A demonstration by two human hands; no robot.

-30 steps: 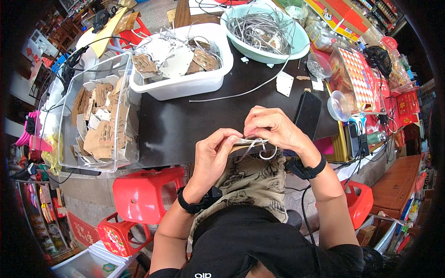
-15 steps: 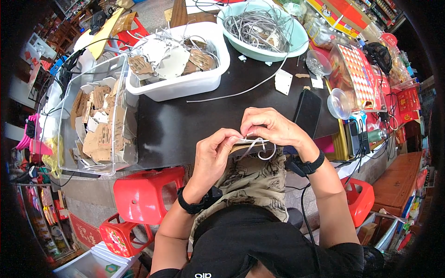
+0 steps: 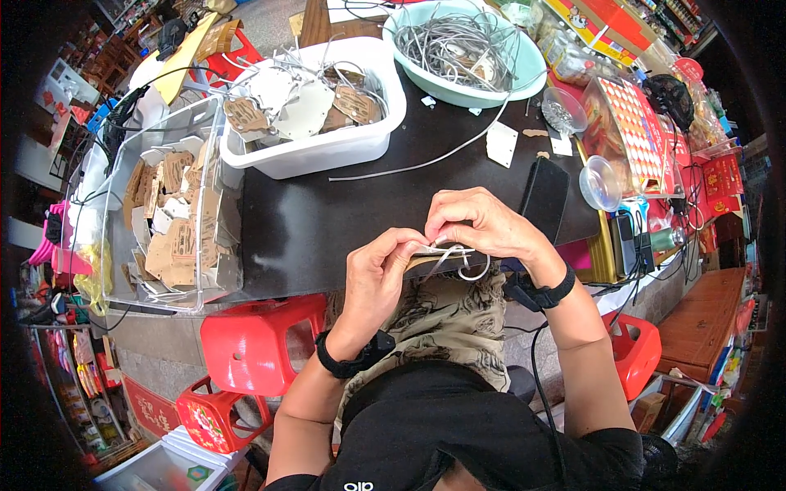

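Clear plastic bin [image 3: 229,196] at 9 o'c. from the hands, full of cardboard pcs [image 3: 184,213]. White tub [image 3: 315,159] at 10–11, heaped w/ white + brown cards [image 3: 304,110]; both on dark surface [image 3: 327,225]. L hand [image 3: 377,266] pinches L end of white/brown card [image 3: 426,251], approx. edge-on at surface's near edge. Mint basin [image 3: 446,94] of grey cords at 12. Grey cord loop [image 3: 473,280] hangs by card's R end. R hand [image 3: 489,222] is narrow, fingertips pinched at card's upper edge; can't tell exactly what's btwn them. Loose white card [image 3: 501,145] at 1, blk phone [image 3: 544,200] at 2, near R hand.
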